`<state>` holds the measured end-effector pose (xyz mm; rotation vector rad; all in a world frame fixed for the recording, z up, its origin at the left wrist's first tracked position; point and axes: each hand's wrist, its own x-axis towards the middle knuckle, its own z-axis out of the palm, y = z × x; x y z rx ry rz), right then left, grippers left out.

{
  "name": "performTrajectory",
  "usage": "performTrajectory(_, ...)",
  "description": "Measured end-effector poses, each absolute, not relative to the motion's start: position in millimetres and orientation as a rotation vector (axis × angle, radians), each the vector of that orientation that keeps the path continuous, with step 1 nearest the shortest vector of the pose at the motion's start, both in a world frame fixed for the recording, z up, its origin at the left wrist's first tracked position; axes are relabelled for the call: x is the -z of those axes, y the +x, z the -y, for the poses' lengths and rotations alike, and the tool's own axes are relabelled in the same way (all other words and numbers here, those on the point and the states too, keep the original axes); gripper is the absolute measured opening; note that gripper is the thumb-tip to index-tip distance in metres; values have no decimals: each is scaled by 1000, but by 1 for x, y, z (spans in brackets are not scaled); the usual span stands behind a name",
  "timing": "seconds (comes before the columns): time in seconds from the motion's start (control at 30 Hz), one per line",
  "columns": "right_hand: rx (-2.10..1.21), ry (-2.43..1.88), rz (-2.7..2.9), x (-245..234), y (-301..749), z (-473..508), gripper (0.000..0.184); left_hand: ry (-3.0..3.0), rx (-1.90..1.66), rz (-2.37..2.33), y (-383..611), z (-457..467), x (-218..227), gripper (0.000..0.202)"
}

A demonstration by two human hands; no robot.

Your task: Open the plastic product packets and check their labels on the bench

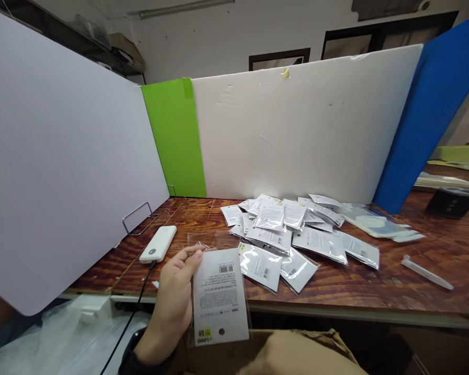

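Observation:
My left hand pinches the top edge of a clear plastic packet with a white printed card inside. The card is upside down to me and shows a barcode, lines of small print, a round hole and a yellow mark. It hangs over the table's front edge. Low in the view is my right hand, beside the packet and over an open cardboard box; its fingers are hidden. Behind the held packet, a loose pile of similar packets lies on the wooden table.
A white power bank with a black cable lies left on the table. Wire bookends stand by the left white panel. White, green and blue boards wall the table. At right are clear sleeves, a plastic strip and a black speaker-like box.

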<state>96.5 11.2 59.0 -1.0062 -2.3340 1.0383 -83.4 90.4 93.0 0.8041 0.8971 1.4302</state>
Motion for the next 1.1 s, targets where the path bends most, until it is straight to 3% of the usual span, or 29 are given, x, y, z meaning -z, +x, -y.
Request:
performTrajectory(0.17,-1036,-1285,1588,-72,102,-23,29,928,-1417,-884,-80,-83,-91,23)
performTrajectory(0.3,-1217,-1088,1218,-72,106,-29,33,1096,-1185,-825,-72,-67,-89,22)
performTrajectory(0.47,-1508,-857,1183,-72,106,-26,29,1096,-907,-755,-73,-56,-93,20)
performTrajectory(0.8,-1609,-817,1116,-67,119,-25,23,1246,-754,-702,-87,-63,-102,18)
performTrajectory(1.0,-1402,-871,1375,-76,123,-19,24,1341,-798,-792,-97,-65,-98,20)
performTrajectory(1.1,-1167,-861,1445,-78,124,-16,35,1412,-824,-821,-103,-65,-94,23)
